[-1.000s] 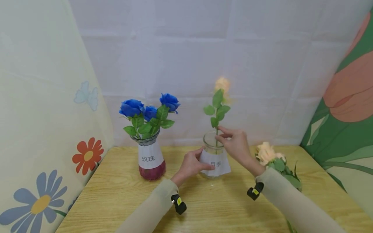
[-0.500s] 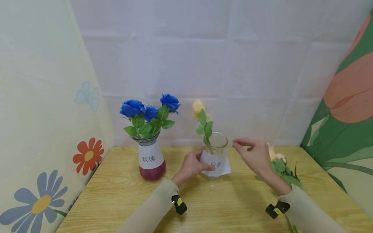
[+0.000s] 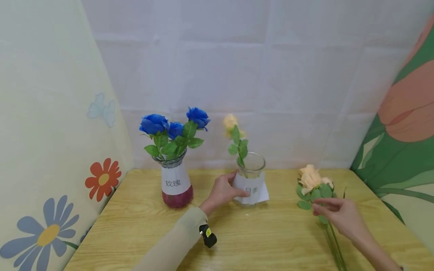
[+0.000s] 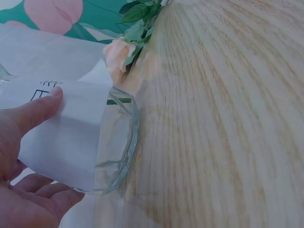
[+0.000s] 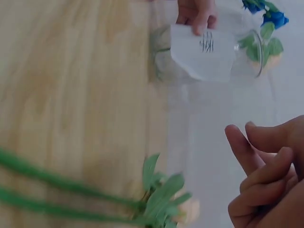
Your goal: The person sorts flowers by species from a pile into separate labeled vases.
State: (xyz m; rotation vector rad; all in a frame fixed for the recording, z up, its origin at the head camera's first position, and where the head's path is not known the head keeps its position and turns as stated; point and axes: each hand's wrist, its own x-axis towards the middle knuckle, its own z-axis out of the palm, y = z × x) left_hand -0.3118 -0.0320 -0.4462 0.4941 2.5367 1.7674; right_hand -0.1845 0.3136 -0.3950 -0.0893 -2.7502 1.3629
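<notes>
My left hand (image 3: 222, 192) grips a clear glass vase (image 3: 255, 172) by its side, thumb across the white paper label (image 4: 71, 128) with handwritten characters. A pale peach rose (image 3: 231, 122) stands in this vase, leaning left against the rim. Further right, my right hand (image 3: 344, 218) reaches over more peach roses (image 3: 310, 178) lying on the table, its fingertips right at their leaves. Seen from the right wrist, the right thumb and forefinger (image 5: 241, 147) are apart with nothing between them, and the green stems (image 5: 66, 183) run below the hand.
A second vase (image 3: 177, 198) with a purplish-red base and a white label stands to the left, holding blue roses (image 3: 153, 124). The wooden table (image 3: 257, 241) ends at a white cloth backdrop (image 3: 220, 75). Flower-printed panels (image 3: 407, 158) stand on both sides.
The right hand let go of the peach rose, which dropped left against the vase rim. It then moved right and down to the roses on the table. My left hand has stayed put.
</notes>
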